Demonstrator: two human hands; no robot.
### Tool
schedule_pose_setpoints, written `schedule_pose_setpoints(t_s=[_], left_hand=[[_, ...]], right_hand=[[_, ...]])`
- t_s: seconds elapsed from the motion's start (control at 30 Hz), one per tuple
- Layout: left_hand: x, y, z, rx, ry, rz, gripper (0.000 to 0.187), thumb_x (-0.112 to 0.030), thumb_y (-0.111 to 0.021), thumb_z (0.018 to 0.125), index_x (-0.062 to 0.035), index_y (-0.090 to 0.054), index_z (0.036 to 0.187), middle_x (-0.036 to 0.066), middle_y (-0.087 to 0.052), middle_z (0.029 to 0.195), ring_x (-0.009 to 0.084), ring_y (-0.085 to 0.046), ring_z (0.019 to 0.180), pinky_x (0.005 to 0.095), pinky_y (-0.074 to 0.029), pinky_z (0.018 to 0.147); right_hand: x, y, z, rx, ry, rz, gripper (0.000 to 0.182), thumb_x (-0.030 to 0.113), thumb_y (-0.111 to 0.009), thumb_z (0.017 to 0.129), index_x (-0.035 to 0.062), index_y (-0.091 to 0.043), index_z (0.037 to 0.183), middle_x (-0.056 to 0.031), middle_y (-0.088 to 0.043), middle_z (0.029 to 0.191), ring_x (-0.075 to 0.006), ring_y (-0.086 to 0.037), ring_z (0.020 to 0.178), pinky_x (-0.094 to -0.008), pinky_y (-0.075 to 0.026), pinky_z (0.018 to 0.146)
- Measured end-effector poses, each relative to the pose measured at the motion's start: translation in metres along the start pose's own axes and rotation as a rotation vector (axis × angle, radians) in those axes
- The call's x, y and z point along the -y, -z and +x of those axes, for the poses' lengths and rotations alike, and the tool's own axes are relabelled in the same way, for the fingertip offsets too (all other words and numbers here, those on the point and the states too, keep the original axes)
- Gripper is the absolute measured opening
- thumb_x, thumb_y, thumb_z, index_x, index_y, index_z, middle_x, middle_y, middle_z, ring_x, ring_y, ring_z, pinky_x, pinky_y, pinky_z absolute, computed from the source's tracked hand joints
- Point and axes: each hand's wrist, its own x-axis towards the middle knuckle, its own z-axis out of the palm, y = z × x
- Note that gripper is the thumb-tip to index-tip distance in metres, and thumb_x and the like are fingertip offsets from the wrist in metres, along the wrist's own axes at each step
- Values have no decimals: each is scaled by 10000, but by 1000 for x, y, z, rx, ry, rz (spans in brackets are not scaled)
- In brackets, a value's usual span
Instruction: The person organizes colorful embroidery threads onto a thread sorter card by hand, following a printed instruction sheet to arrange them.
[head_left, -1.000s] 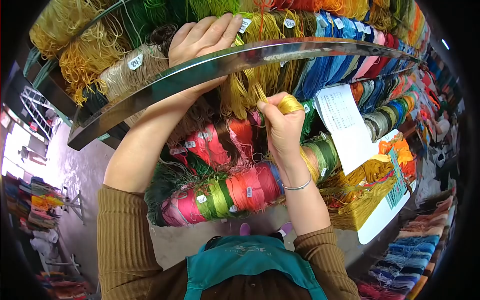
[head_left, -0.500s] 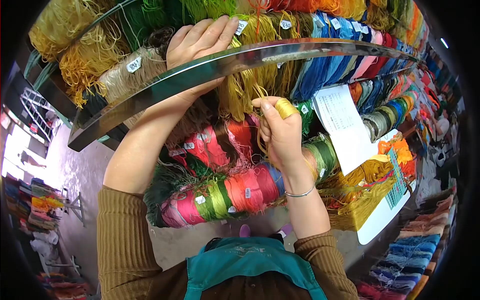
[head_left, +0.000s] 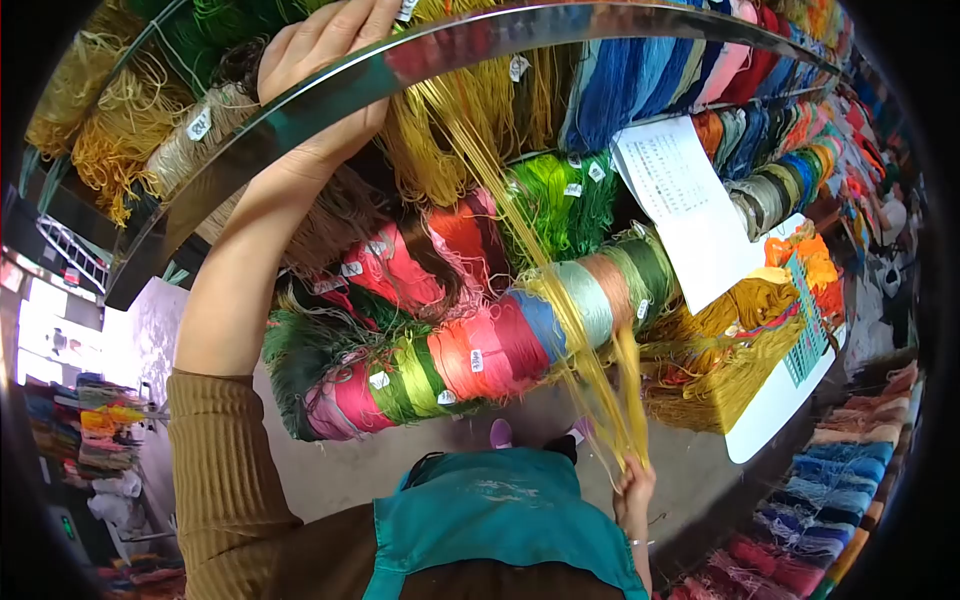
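Note:
My right hand (head_left: 635,488) is low at the right, beside the teal apron (head_left: 490,510), its fingers closed on a bundle of golden-yellow thread (head_left: 515,220). The strands run taut up and left across the other skeins to the upper rack. My left hand (head_left: 325,50) lies at the top left, fingers stretched over the threads by a small white tag. A shiny metal bar (head_left: 560,32) crosses in front of that wrist. Next to it hang a beige skein (head_left: 190,150) and an olive-gold skein (head_left: 425,160).
Below the rack, a horizontal roll of multicoloured skeins (head_left: 510,340) spans the middle. White paper sheets (head_left: 680,200) lie at its right, near mustard thread (head_left: 710,375) and a white board (head_left: 765,425). More coloured skeins (head_left: 820,490) line the lower right.
My right hand has swung down toward my body, drawing the golden thread out long; before, it was near the rack with thread wound over it. The left hand stays on the skeins.

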Motion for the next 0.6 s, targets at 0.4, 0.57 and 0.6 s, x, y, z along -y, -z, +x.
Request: schedule_pose_setpoints(t_s=[0.4, 0.57, 0.6], left_hand=[[-56, 36, 54, 915, 94, 795, 375, -200, -572, 886, -97, -612, 1244, 95, -626, 1221, 270, -587, 1118, 415, -425, 957], [-116, 44, 15, 1012, 568, 751, 417, -253, -550, 912, -221, -581, 1326, 60, -542, 1371, 290, -456, 1290, 440, -314, 1070], [-137, 40, 24, 1057, 370, 724, 426, -222, -541, 915, -203, -575, 1339, 86, -511, 1407, 332, -407, 1329, 443, -298, 1085]], right_hand=[[-95, 273, 5, -332, -68, -640, 185, 107, -613, 726, -37, -710, 791, -103, -691, 833, -208, -635, 749, -354, -481, 671], [0, 94, 20, -9, 92, -1118, 309, 273, -607, 904, -13, -698, 832, -76, -653, 705, -127, -562, 711, -321, -466, 672], [16, 76, 15, 149, 233, -1138, 314, 282, -614, 918, -11, -677, 825, -62, -616, 665, -105, -518, 654, -312, -445, 606]])
